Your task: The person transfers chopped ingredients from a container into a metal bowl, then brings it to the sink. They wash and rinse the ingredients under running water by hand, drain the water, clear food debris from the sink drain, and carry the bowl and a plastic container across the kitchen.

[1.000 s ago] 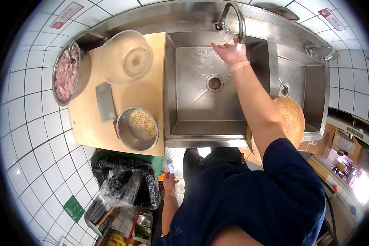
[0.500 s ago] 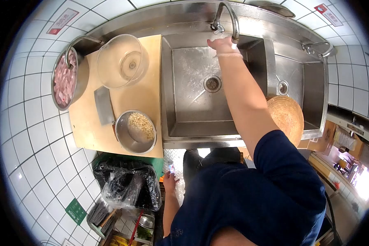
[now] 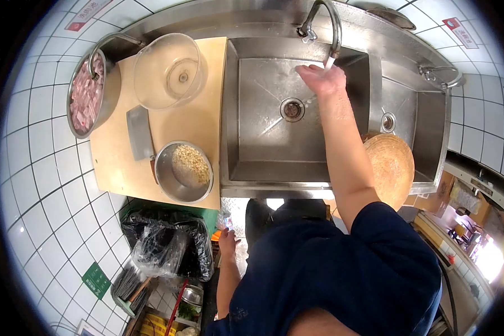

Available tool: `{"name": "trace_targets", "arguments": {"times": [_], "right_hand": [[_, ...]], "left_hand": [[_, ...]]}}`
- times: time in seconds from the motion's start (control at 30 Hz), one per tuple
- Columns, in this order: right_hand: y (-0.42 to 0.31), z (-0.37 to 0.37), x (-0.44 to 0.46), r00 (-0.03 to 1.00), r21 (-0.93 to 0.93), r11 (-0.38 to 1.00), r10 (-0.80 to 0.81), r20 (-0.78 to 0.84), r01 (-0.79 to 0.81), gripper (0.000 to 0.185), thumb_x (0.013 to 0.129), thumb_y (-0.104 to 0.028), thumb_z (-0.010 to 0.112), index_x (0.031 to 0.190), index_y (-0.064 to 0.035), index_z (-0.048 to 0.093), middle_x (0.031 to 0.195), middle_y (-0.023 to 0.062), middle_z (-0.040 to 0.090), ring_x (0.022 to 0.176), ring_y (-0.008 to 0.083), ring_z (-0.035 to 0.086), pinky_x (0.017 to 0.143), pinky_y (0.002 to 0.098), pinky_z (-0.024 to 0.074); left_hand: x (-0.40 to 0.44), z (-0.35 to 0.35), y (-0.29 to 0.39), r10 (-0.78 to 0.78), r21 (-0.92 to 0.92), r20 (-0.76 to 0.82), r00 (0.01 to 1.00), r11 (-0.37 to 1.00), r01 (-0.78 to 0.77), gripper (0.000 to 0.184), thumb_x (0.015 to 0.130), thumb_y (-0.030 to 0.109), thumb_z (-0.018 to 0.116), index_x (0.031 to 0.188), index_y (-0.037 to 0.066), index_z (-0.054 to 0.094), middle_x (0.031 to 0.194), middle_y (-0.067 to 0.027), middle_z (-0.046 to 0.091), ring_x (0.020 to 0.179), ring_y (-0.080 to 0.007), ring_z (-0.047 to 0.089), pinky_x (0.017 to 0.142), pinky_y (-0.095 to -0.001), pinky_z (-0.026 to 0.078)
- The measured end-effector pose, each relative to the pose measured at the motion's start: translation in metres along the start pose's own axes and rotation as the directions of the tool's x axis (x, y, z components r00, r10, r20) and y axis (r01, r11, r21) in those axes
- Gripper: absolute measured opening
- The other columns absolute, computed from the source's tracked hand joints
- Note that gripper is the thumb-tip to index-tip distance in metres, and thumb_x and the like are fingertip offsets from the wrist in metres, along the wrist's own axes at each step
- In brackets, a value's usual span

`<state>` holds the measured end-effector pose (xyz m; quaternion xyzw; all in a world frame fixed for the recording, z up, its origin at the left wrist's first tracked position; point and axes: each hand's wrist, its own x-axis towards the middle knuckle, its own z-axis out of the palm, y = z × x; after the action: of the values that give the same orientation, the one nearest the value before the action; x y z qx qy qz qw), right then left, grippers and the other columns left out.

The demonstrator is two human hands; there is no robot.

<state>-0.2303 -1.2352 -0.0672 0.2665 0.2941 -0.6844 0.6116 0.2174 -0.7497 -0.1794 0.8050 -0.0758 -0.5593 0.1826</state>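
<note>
My right hand [image 3: 322, 80] is under the running tap [image 3: 335, 33], over the large steel sink [image 3: 280, 145]. Water falls onto the hand, which holds nothing; its fingers are partly spread. Low beside my body hangs my left hand [image 3: 227, 242], near the black-lined bin [image 3: 199, 246], its fingers loosely apart with nothing visible in them. On the wooden board [image 3: 176, 126] left of the sink are a clear plastic bowl [image 3: 151, 75], a cleaver [image 3: 140, 134] and a steel bowl [image 3: 204, 193] holding pale chopped pieces [image 3: 190, 162].
A steel basin of raw meat [image 3: 87, 101] stands at the far left under another tap [image 3: 112, 38]. A round wooden board [image 3: 389, 171] leans at the sink's front right edge, by the smaller sink [image 3: 397, 95]. Below left is a brush [image 3: 130, 288].
My right hand first moved in under the tap spout, and now sits lower, with the water stream striking it. The left hand has stayed low beside my body.
</note>
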Motion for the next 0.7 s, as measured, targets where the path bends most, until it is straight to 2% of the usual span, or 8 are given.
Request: {"name": "trace_targets", "arguments": {"times": [0.07, 0.13, 0.2, 0.3, 0.4, 0.5, 0.6, 0.7], "right_hand": [[-0.003, -0.005, 0.011, 0.972, 0.017, 1.0, -0.006, 0.234, 0.002, 0.066, 0.103, -0.028, 0.023, 0.154, 0.0022, -0.006, 0.163, 0.0195, -0.001, 0.151, 0.0358, 0.004, 0.121, 0.0499, 0.0101], [-0.002, 0.002, 0.008, 0.949, 0.073, 0.995, 0.044, 0.312, -0.07, 0.067, 0.103, -0.026, 0.026, 0.154, 0.0022, -0.006, 0.163, 0.019, -0.002, 0.151, 0.0344, 0.006, 0.121, 0.0488, 0.0118], [-0.005, 0.013, 0.006, 0.955, 0.172, 0.963, 0.163, 0.246, -0.208, 0.068, 0.102, -0.023, 0.029, 0.155, 0.0021, -0.005, 0.163, 0.0183, -0.001, 0.15, 0.0324, 0.009, 0.12, 0.0477, 0.0137], [-0.007, 0.018, 0.012, 0.974, 0.147, 0.974, 0.145, 0.171, -0.171, 0.068, 0.102, -0.021, 0.033, 0.155, 0.0017, -0.004, 0.163, 0.0175, 0.0, 0.15, 0.0296, 0.009, 0.12, 0.0465, 0.014], [-0.001, 0.038, -0.02, 0.989, 0.09, 0.991, 0.089, 0.121, -0.1, 0.068, 0.103, -0.022, 0.033, 0.155, 0.0008, -0.003, 0.163, 0.0167, 0.0, 0.15, 0.0271, 0.006, 0.12, 0.0461, 0.0131], [-0.005, 0.031, -0.009, 0.987, 0.094, 0.989, 0.104, 0.123, -0.116, 0.066, 0.103, -0.023, 0.033, 0.155, 0.0, 0.0, 0.163, 0.0173, 0.0, 0.151, 0.0275, 0.007, 0.12, 0.0469, 0.014], [-0.002, 0.03, -0.003, 0.996, 0.065, 0.997, 0.025, 0.081, -0.03, 0.062, 0.103, -0.023, 0.032, 0.154, 0.0001, 0.006, 0.163, 0.0181, 0.003, 0.15, 0.0298, 0.011, 0.12, 0.0483, 0.0176], [0.0, 0.033, -0.007, 0.996, 0.059, 0.998, 0.008, 0.084, -0.013, 0.059, 0.103, -0.024, 0.032, 0.153, 0.0008, 0.012, 0.161, 0.0204, 0.006, 0.149, 0.0331, 0.014, 0.119, 0.0492, 0.0206]], "left_hand": [[0.0, -0.001, 0.002, 0.013, -0.004, 0.012, 1.0, 1.0, -0.013, 0.048, 0.093, 0.016, 0.058, 0.135, -0.004, 0.048, 0.091, -0.0089, 0.06, 0.075, -0.0183, 0.061, 0.064, -0.0347, 0.059], [0.004, -0.003, 0.0, 0.012, -0.006, 0.018, 1.0, 1.0, -0.012, 0.048, 0.093, 0.016, 0.057, 0.135, -0.004, 0.048, 0.09, -0.0086, 0.059, 0.074, -0.0179, 0.061, 0.063, -0.0345, 0.058], [0.007, -0.004, -0.001, -0.006, -0.007, 0.017, 1.0, 1.0, 0.006, 0.049, 0.092, 0.016, 0.057, 0.136, -0.005, 0.047, 0.09, -0.009, 0.06, 0.074, -0.0178, 0.062, 0.063, -0.0346, 0.058], [0.008, -0.007, -0.003, -0.018, 0.023, 0.028, 0.999, 1.0, 0.017, 0.049, 0.092, 0.015, 0.057, 0.135, -0.005, 0.047, 0.092, -0.0095, 0.06, 0.075, -0.0184, 0.063, 0.062, -0.0344, 0.059], [0.009, -0.006, -0.005, -0.023, 0.022, 0.007, 1.0, 0.999, 0.023, 0.049, 0.091, 0.015, 0.056, 0.135, -0.004, 0.047, 0.092, -0.0092, 0.06, 0.074, -0.0188, 0.063, 0.062, -0.0336, 0.059], [0.008, -0.007, -0.005, -0.017, 0.032, -0.002, 1.0, 0.999, 0.017, 0.046, 0.091, 0.016, 0.056, 0.133, -0.003, 0.05, 0.091, -0.0086, 0.06, 0.074, -0.0181, 0.063, 0.062, -0.0329, 0.059], [0.01, -0.009, -0.005, -0.023, 0.014, 0.042, 0.999, 1.0, 0.022, 0.04, 0.092, 0.017, 0.057, 0.127, -0.002, 0.054, 0.088, -0.0074, 0.06, 0.073, -0.0169, 0.062, 0.063, -0.0333, 0.059], [0.009, -0.006, -0.005, -0.01, 0.008, 0.014, 1.0, 1.0, 0.01, 0.033, 0.092, 0.018, 0.058, 0.12, 0.0, 0.058, 0.086, -0.006, 0.06, 0.074, -0.016, 0.062, 0.064, -0.0334, 0.058]]}}
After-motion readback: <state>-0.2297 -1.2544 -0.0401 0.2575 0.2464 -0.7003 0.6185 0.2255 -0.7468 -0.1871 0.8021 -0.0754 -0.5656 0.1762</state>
